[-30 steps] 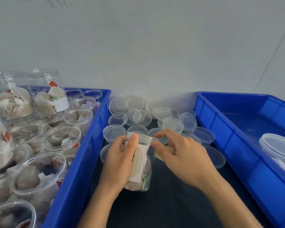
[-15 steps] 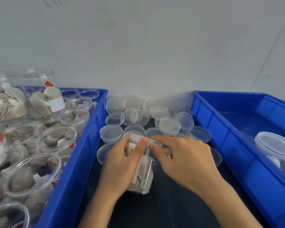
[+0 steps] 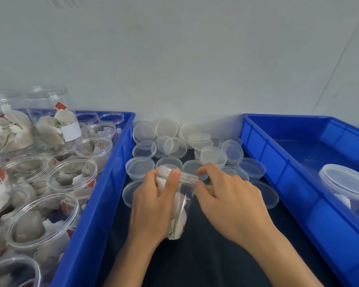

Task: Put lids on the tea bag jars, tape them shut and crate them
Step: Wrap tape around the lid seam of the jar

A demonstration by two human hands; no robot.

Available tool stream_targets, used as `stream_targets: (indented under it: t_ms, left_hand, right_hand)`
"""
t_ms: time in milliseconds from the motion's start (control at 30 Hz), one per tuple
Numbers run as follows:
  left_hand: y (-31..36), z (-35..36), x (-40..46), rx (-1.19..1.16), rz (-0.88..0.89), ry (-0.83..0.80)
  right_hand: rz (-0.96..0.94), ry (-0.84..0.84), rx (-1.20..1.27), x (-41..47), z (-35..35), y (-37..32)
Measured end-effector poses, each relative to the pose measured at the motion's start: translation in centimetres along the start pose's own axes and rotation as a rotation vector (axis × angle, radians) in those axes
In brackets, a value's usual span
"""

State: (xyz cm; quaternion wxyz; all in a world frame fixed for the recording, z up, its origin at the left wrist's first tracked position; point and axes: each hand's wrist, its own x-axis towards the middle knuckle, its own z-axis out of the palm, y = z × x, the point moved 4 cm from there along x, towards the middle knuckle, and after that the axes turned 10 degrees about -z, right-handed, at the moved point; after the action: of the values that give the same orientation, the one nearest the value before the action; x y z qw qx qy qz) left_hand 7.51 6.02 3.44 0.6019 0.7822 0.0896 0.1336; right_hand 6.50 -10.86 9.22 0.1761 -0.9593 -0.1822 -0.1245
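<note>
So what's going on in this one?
A person is working on one jar of tea bags on the dark table between two blue crates. The left hand grips the jar, thumb on its lid; the right hand pinches at the lid's rim. The left crate holds open, unlidded jars; the right crate holds one lidded jar. Loose lids lie behind.

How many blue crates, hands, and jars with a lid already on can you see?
Blue crates: 2, the left crate and the right crate.
Hands: 2, the left hand and the right hand.
Jars with a lid on: 2, the held jar and the jar in the right crate.
Total: 6.
</note>
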Motion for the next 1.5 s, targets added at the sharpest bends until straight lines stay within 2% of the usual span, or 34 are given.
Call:
stream_targets:
  t_ms: [233,733,1033,1267,1500]
  left_hand:
    - [-0.6,-0.4,0.3,-0.069,-0.023,-0.037]
    - [-1.3,0.6,0.3,-0.368,-0.201,-0.218]
    - [-0.3,0.5,0.1,-0.127,-0.025,-0.182]
    - [-0.9,0.1,0.2,-0.219,-0.158,-0.081]
    - [-1.2,-0.4,0.3,-0.3,-0.236,-0.176]
  right_hand:
    - [-0.048,0.087,-0.061,-0.3,0.6,-0.1]
    - [-0.105,0.093,0.012,-0.3,1.1,0.4]
    - [-0.123,0.165,-0.106,-0.7,0.9,-0.3]
    - [-0.108,0.099,0.037,0.0,1.2,0.6]
    - [-0.144,0.087,-0.04,0.3,1.0,0.3]
